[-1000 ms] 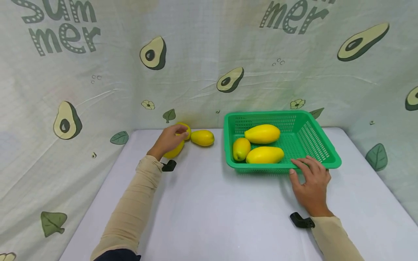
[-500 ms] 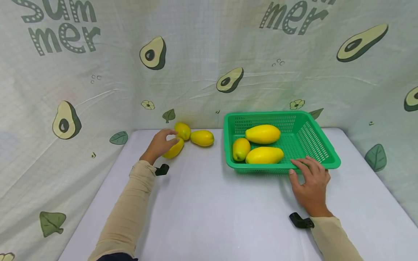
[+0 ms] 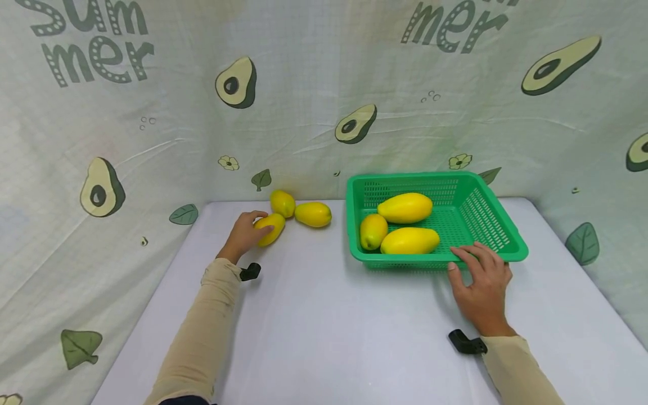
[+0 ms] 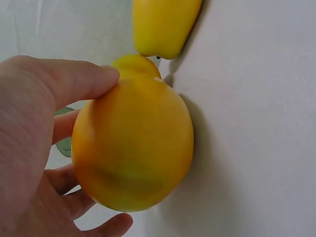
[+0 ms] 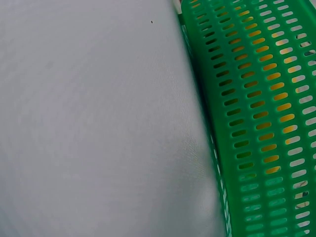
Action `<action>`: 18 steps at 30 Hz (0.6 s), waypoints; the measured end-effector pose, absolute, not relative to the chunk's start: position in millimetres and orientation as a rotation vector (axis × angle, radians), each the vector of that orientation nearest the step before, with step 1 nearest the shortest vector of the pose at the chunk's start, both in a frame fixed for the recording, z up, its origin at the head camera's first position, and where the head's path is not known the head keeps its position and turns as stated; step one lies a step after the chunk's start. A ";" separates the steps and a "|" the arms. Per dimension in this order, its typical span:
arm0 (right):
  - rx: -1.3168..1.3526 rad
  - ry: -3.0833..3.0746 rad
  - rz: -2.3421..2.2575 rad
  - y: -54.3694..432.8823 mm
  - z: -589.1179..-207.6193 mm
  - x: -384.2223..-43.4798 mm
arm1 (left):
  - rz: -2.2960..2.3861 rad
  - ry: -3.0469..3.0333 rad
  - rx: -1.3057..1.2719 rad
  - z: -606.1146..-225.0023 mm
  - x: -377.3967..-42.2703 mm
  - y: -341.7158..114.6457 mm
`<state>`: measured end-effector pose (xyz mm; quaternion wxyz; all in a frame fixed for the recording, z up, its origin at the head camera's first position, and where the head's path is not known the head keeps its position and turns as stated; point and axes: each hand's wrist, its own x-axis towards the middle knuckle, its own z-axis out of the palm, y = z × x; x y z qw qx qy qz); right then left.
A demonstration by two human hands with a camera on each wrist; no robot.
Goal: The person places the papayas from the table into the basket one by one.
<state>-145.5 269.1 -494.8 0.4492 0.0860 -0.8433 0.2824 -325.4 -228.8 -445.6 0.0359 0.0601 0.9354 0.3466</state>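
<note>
At the back left of the table, my left hand (image 3: 244, 235) holds a yellow papaya (image 3: 270, 229). In the left wrist view the thumb lies on one side of this papaya (image 4: 133, 143) and fingers reach around the other. Two more papayas, one behind it (image 3: 282, 203) and one to its right (image 3: 313, 214), lie close by. My right hand (image 3: 483, 289) holds the front rim of a green plastic basket (image 3: 511, 256), fingers over the rim and thumb in front. Inside the basket's left half lie three papayas (image 3: 405, 208). The right wrist view shows the slotted basket wall, not the hand.
A white cloth covers the table (image 3: 344, 332). Behind and beside it hangs a pale curtain (image 3: 298, 73) printed with avocados and leaves. Each wrist wears a small black camera mount, such as the left mount (image 3: 250, 272).
My left hand has drawn back from the rear papaya, moved left and toward me, and closed around the nearer papaya. The right hand and basket have stayed in place.
</note>
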 end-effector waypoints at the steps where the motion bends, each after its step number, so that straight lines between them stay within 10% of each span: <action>1: 0.212 -2.084 0.700 269.1 -494.9 -145.4 | 1.069 2.870 0.180 -446.2 -325.2 -228.8; 18: 0.211 -2.092 0.699 268.2 -493.1 -144.7 | 1.216 2.793 0.096 -461.5 -318.3 -226.9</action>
